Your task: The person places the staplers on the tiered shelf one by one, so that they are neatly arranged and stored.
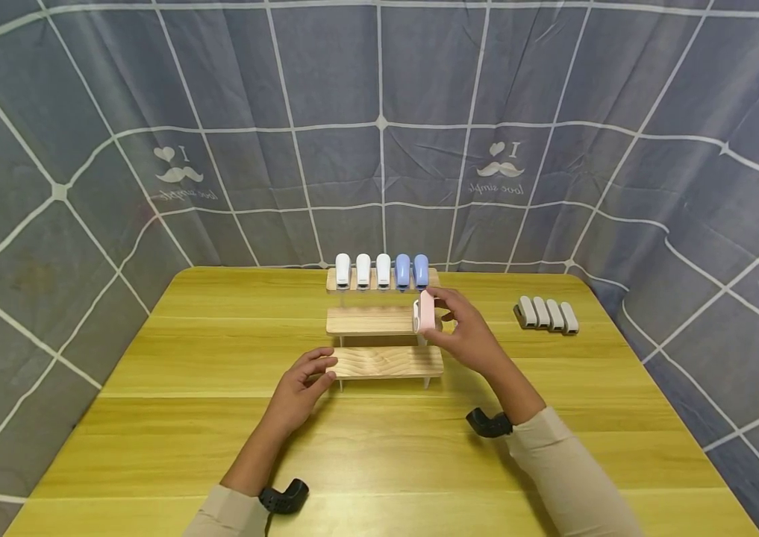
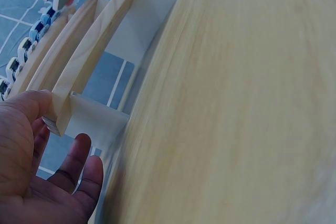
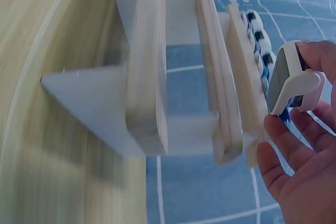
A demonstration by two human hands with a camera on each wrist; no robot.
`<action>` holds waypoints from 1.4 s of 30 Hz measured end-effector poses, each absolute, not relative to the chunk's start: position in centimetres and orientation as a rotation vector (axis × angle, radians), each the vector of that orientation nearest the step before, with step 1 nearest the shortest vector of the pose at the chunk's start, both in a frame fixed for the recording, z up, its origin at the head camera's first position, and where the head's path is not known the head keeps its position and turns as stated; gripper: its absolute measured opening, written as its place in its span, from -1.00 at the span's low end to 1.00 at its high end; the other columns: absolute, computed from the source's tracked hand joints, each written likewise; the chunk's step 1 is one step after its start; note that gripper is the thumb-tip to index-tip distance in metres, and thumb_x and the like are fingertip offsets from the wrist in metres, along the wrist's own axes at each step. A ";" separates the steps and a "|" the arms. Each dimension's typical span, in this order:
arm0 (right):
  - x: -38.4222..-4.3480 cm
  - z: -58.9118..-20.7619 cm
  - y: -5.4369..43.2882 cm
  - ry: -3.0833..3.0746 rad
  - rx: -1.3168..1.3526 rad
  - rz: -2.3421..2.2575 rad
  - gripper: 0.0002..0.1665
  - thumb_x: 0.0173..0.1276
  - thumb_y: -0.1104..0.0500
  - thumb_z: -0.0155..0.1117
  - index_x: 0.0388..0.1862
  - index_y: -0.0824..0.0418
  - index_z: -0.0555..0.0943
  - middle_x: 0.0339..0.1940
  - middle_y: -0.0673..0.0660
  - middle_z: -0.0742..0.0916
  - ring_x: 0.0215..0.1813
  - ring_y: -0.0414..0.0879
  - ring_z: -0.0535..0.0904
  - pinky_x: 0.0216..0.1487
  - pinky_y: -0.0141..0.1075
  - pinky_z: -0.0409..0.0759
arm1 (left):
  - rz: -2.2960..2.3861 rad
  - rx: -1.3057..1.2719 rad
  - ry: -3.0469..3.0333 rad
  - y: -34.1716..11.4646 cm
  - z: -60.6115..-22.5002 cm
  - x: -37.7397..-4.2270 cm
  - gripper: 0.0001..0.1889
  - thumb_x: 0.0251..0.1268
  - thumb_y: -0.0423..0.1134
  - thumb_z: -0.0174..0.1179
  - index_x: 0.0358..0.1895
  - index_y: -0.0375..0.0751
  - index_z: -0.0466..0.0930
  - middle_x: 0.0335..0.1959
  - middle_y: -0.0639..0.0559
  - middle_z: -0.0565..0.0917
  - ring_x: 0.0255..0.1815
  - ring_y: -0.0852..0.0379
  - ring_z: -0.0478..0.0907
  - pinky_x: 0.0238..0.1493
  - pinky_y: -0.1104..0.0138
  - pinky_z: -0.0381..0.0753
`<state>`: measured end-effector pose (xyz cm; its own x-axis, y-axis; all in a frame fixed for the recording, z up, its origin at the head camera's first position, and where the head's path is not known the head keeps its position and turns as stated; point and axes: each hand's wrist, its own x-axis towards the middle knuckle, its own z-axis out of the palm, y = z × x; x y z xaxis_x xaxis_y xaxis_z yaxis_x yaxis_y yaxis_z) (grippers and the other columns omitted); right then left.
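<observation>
My right hand point(image 1: 463, 332) pinches a small pink-and-white stapler point(image 1: 426, 312) between thumb and fingers, over the right end of the middle step of a three-tier wooden display stand point(image 1: 369, 321). In the right wrist view the stapler point(image 3: 286, 80) is tilted, its pale flat face toward the stand. My left hand point(image 1: 298, 388) grips the left end of the lowest plank point(image 2: 79, 77), thumb at its front edge and the other fingers loosely bent beside it. On the top step stand white staplers point(image 1: 363, 270) and, to their right, two blue staplers point(image 1: 402, 271).
Several grey-white staplers point(image 1: 545, 315) stand in a row on the wooden table point(image 1: 218, 432), right of the stand. White supports point(image 2: 100, 114) hold up the planks. A grey-blue gridded curtain point(image 1: 325, 164) hangs behind and at both sides. A black wrist device point(image 1: 489, 423) sits near each sleeve.
</observation>
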<state>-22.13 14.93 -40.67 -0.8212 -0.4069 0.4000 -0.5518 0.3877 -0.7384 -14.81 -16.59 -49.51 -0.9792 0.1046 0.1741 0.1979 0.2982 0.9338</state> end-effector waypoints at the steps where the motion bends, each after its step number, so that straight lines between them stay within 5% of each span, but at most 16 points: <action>1: -22.1 -40.6 14.7 -2.489 0.870 1.418 -0.19 0.24 0.29 0.47 0.44 0.28 0.36 0.33 0.22 0.48 0.27 0.14 0.46 0.06 0.09 0.51 | -1.793 -0.290 -2.465 -16.6 -49.5 -14.8 -0.67 0.44 -0.19 0.22 0.16 -0.23 0.64 0.34 0.07 0.47 0.32 -0.04 0.43 0.20 -0.01 0.49; 42: -22.3 -41.4 6.3 -2.541 0.990 1.511 -0.16 0.26 0.14 0.50 0.48 0.18 0.35 0.37 0.11 0.48 0.26 0.03 0.52 0.16 -0.17 0.57 | -1.791 -0.286 -2.449 -16.6 -49.4 -14.8 -0.71 0.43 -0.23 0.24 0.12 -0.23 0.67 0.32 0.06 0.49 0.29 -0.05 0.46 0.19 -0.01 0.51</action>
